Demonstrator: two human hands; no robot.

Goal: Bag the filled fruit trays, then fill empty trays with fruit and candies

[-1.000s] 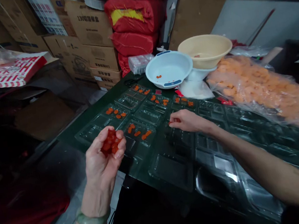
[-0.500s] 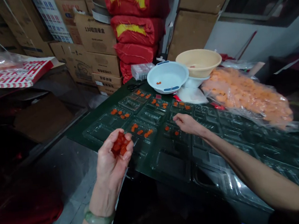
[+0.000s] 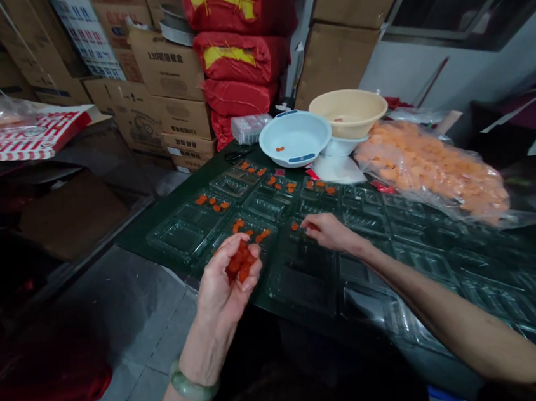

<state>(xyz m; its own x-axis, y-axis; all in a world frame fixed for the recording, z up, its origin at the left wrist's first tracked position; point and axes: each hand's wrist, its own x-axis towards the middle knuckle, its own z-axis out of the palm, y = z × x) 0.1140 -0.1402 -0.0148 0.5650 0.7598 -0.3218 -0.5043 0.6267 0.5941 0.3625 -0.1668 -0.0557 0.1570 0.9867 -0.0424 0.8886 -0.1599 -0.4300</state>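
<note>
My left hand (image 3: 230, 271) is cupped, palm up, around a pile of orange-red carrot slices (image 3: 242, 264). It hangs over the near edge of a clear plastic tray (image 3: 215, 247) with several slices in it. My right hand (image 3: 326, 231) is low over another clear tray, its fingers pinched together, with a bit of orange at the fingertips. Just left of those fingers lies a single carrot slice (image 3: 294, 227). Behind, more trays hold small groups of slices (image 3: 320, 187).
Clear trays (image 3: 300, 283) cover much of the dark green table. At the back stand a light blue basin (image 3: 292, 135) with a few slices and a cream basin (image 3: 349, 106). A big bag of orange pieces (image 3: 432, 167) lies on the right. Boxes (image 3: 176, 79) are stacked behind.
My right hand has come down slightly and left, over a slice in its tray. The left hand with its carrot slices has moved right, nearer the right hand.
</note>
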